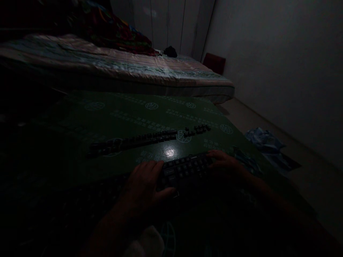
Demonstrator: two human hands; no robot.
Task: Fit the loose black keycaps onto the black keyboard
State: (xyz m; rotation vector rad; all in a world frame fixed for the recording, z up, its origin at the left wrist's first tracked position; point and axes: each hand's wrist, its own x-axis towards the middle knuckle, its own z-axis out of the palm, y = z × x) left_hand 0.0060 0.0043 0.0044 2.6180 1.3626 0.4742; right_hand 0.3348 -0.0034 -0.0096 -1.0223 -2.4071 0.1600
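Observation:
A black keyboard (182,167) lies across the near part of a green table and fades into shadow on the left. My left hand (146,182) rests over its middle, fingers bent over the far edge and thumb stretched toward the near side, gripping it. At the keyboard's right end, my right hand (223,160) holds the corner, its fingertips on the end keys; its underside is too dark to make out. Beyond the keyboard, loose black keycaps (150,137) lie in rows, with a smaller group of keycaps (202,129) to their right.
The green table top (134,117) bears printed white globes and lettering. A whitish cloth-like thing (150,241) sits at the near edge. Crumpled dark plastic (246,160) lies right of my right hand. Past the table stands a bed (160,71); a bluish bundle (264,139) is on the floor.

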